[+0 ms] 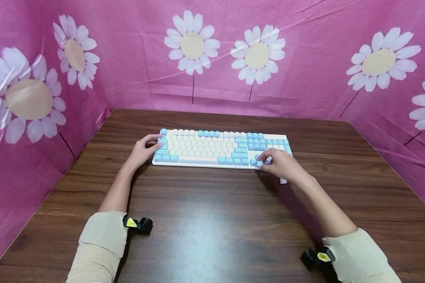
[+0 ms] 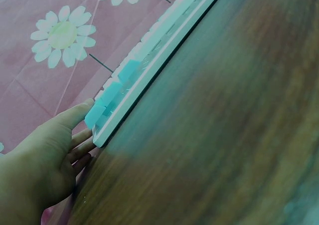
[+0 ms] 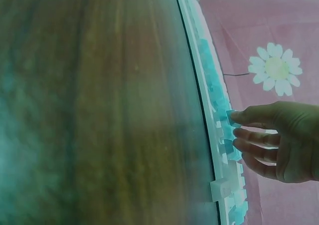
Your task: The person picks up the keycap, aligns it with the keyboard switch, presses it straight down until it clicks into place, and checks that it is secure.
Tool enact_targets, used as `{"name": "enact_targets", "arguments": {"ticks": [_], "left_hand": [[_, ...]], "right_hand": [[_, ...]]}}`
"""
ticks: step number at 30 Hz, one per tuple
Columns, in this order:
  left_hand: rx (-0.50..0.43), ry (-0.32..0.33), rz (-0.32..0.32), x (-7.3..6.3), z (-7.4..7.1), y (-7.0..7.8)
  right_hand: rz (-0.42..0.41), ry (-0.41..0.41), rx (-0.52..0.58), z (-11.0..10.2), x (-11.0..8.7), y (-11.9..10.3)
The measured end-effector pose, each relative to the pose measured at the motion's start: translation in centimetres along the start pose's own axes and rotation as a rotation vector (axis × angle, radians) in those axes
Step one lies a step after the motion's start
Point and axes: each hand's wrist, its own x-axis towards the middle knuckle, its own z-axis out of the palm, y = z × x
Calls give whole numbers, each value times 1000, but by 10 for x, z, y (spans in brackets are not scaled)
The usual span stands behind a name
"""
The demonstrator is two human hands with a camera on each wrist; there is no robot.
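Observation:
A white computer keyboard (image 1: 202, 165) with white and light-blue keycaps lies on the brown table. At its left end my left hand (image 1: 142, 151) grips the edge. The left wrist view shows the thumb against the blue corner keys (image 2: 94, 115) and the other fingers lower at the case's end. Over the arrow-key area, my right hand (image 1: 281, 163) pinches a blue keycap (image 3: 231, 117) between thumb and index finger. Its other fingers are bent near the keys. Much of the number pad is hidden behind this hand.
A white keycap (image 1: 283, 181) shows at the keyboard's front right, below the right hand. The wooden table (image 1: 205, 220) extends around the keyboard. Behind and beside it hangs a pink cloth (image 1: 127, 51) with white daisies. Black wrist cameras sit by both sleeves.

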Motion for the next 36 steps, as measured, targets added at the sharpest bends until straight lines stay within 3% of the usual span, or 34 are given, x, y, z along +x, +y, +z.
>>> {"name": "enact_targets", "arguments": {"ticks": [21, 24, 27, 32, 36], "left_hand": [[-2, 8, 6, -1, 1, 2], [-19, 8, 7, -6, 1, 17], [-36, 8, 6, -8, 1, 22], [-12, 14, 13, -1, 1, 4], [-12, 15, 21, 0, 1, 1]], "right_hand": [[-9, 2, -58, 0, 8, 9], [-22, 4, -60, 0, 8, 9], [-31, 7, -63, 0, 8, 9], [-34, 11, -80, 2, 10, 10], [-48, 21, -105, 3, 11, 10]]}}
